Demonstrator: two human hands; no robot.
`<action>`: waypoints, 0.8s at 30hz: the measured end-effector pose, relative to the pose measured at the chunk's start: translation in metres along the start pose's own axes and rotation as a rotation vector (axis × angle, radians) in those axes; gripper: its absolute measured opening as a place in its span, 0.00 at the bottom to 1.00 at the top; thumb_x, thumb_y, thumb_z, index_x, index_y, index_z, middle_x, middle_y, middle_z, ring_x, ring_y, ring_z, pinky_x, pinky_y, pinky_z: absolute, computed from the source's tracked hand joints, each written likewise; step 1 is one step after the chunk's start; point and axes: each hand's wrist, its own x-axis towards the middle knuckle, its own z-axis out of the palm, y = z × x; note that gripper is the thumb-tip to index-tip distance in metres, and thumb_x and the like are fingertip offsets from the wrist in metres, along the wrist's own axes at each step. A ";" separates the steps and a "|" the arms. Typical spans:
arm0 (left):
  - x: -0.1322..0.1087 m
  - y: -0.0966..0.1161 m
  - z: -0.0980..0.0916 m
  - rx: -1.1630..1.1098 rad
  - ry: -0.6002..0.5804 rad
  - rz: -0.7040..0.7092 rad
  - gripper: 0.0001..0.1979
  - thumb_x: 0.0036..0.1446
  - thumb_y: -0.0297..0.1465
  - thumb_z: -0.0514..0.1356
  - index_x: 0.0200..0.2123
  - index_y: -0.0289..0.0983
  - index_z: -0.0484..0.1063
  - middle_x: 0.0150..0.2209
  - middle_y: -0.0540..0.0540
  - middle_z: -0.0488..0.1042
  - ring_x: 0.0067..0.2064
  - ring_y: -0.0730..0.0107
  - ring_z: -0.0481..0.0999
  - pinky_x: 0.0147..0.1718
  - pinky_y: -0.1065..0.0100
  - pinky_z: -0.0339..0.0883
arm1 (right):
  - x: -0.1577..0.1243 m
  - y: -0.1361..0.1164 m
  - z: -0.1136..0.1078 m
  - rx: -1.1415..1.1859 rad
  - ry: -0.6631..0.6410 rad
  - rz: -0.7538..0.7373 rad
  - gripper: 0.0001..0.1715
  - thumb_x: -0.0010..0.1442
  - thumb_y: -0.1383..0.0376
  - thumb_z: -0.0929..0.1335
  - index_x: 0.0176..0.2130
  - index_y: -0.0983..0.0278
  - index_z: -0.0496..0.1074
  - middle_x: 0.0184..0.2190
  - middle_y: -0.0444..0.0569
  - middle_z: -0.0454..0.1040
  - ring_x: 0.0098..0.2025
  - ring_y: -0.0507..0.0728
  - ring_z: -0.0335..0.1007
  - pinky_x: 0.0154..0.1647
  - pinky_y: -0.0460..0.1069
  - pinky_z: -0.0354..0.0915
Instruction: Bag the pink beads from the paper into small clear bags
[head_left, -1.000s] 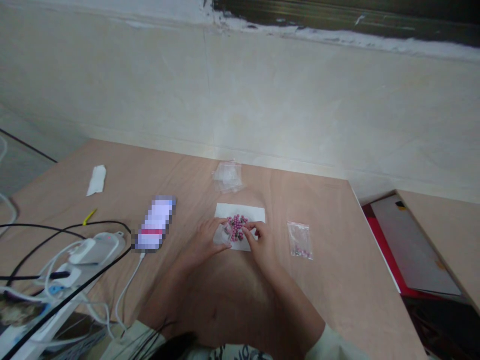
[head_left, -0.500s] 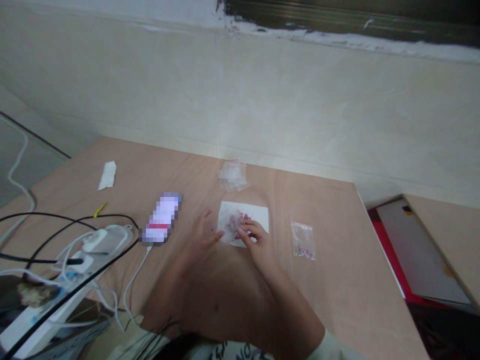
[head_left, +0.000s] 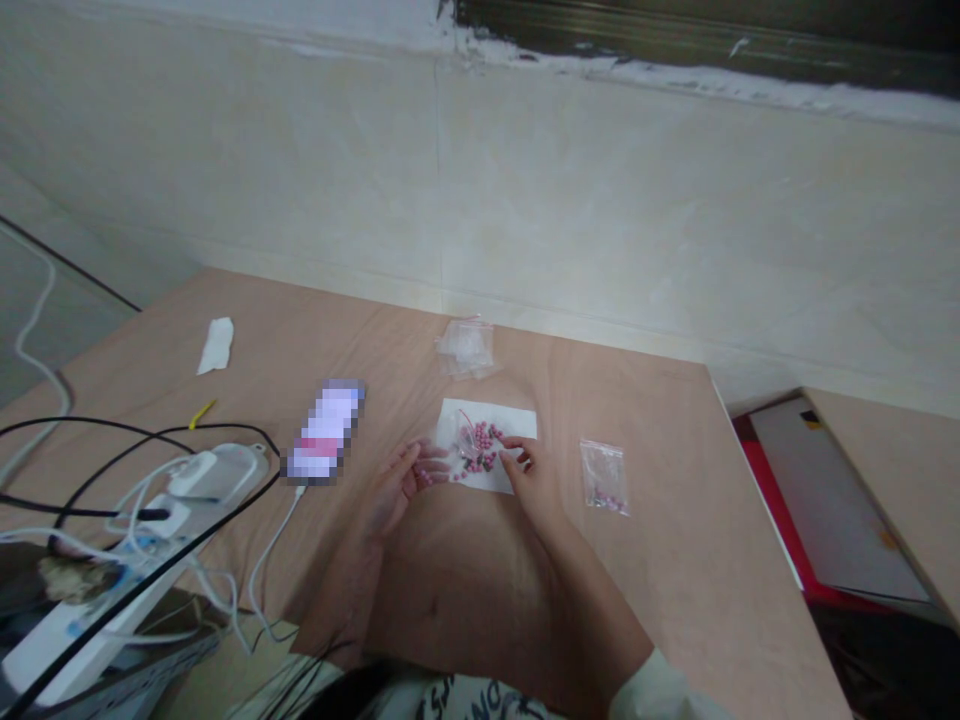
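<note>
Pink and dark beads lie in a loose pile on a white sheet of paper. A small clear zip bag with a red line rests on the paper's left part, among the beads. My left hand is at the paper's left edge, palm turned up and fingers stretched out, a few pink beads showing by the fingertips; whether these rest on the fingers cannot be made out. My right hand reaches over the paper's right side, thumb and index finger slightly apart beside the pile, the other fingers curled.
Right of the paper lies a clear bag with some beads inside. A stack of clear zip bags sits near the wall. Leftward are a phone on a cable, a power strip with black cords, and a white scrap.
My right hand has let go of the clear bag and drawn slightly right, baring the bead pile. My left hand has turned its palm up, its fingers now pointing right.
</note>
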 end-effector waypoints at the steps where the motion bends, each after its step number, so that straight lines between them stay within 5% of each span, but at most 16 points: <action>1: 0.001 0.000 -0.001 -0.007 -0.008 -0.001 0.06 0.51 0.29 0.54 0.34 0.34 0.65 0.29 0.48 0.76 0.28 0.73 0.75 0.29 0.71 0.68 | 0.002 0.006 0.001 -0.070 -0.004 -0.028 0.09 0.47 0.64 0.65 0.31 0.66 0.69 0.31 0.50 0.69 0.29 0.53 0.63 0.29 0.49 0.60; 15: 0.011 0.003 -0.004 0.081 -0.029 -0.069 0.07 0.52 0.30 0.53 0.36 0.34 0.65 0.31 0.45 0.75 0.29 0.68 0.75 0.30 0.66 0.67 | 0.010 0.014 0.007 -0.234 -0.166 -0.134 0.06 0.49 0.70 0.62 0.28 0.64 0.69 0.29 0.48 0.65 0.34 0.54 0.62 0.36 0.49 0.59; 24: 0.006 0.001 -0.002 0.077 -0.072 -0.102 0.07 0.52 0.28 0.53 0.36 0.34 0.65 0.32 0.45 0.75 0.30 0.68 0.75 0.32 0.63 0.67 | 0.011 -0.012 -0.008 -0.081 -0.065 -0.110 0.06 0.49 0.64 0.64 0.28 0.64 0.68 0.26 0.46 0.68 0.24 0.50 0.57 0.26 0.46 0.56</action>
